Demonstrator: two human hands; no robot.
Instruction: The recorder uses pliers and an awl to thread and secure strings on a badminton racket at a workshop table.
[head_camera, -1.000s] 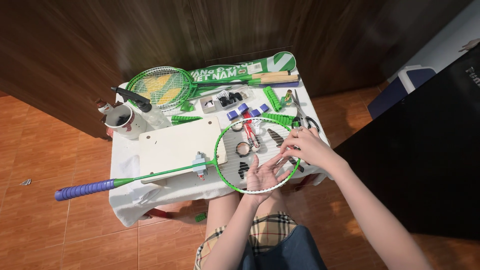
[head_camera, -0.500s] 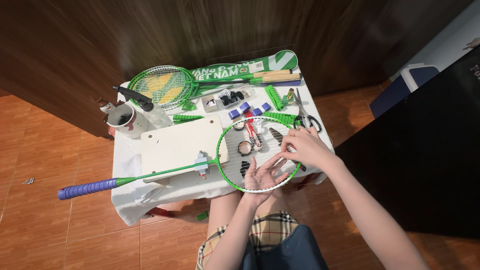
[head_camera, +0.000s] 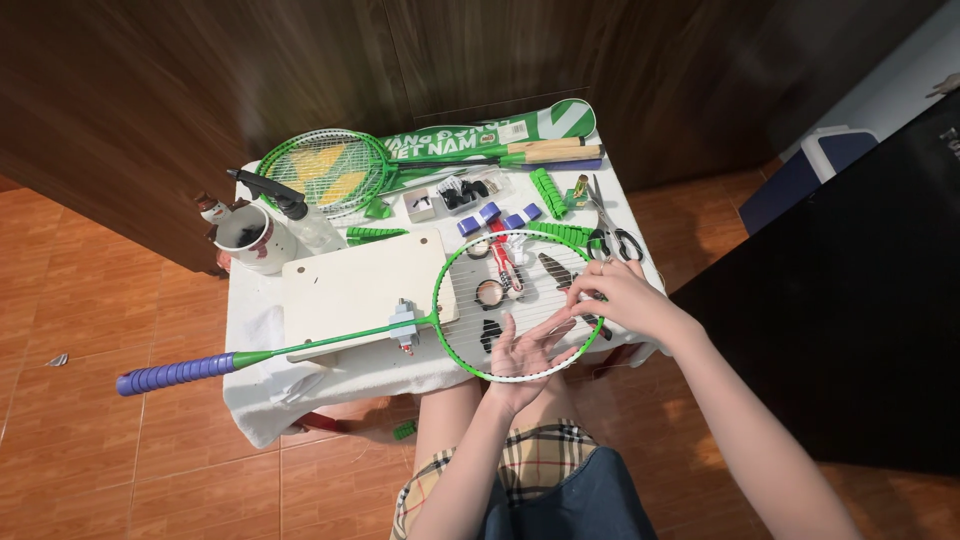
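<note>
**Head view: both your hands on the strings of the green racket**

Head view looks down on a small table (head_camera: 250, 400) draped in white cloth, with your knees below its near edge. A green racket (head_camera: 515, 305) lies across it, its round head over the table's right front corner and its purple-gripped handle (head_camera: 175, 375) sticking out past the left edge.

Your left hand (head_camera: 525, 350) lies flat and open under the near part of the racket head, palm up, fingers spread against the strings. Your right hand (head_camera: 610, 298) rests on the right side of the racket head, fingertips drawn together on the strings near the rim; whether they pinch a string is too small to tell. The 2 hands are close but not touching.

The racket's shaft crosses a pale wooden board (head_camera: 360, 285), where a small white clamp (head_camera: 404, 322) sits on the shaft. Behind the board stand a white mug (head_camera: 245, 235) and a clear spray bottle (head_camera: 300, 220) with a black head. A second green racket (head_camera: 325, 170) lies at the back, beside a green racket cover (head_camera: 500, 135). Scissors (head_camera: 615, 235) with black handles lie just beyond your right hand. Small green, blue and black bits are scattered between the 2 rackets.
</note>
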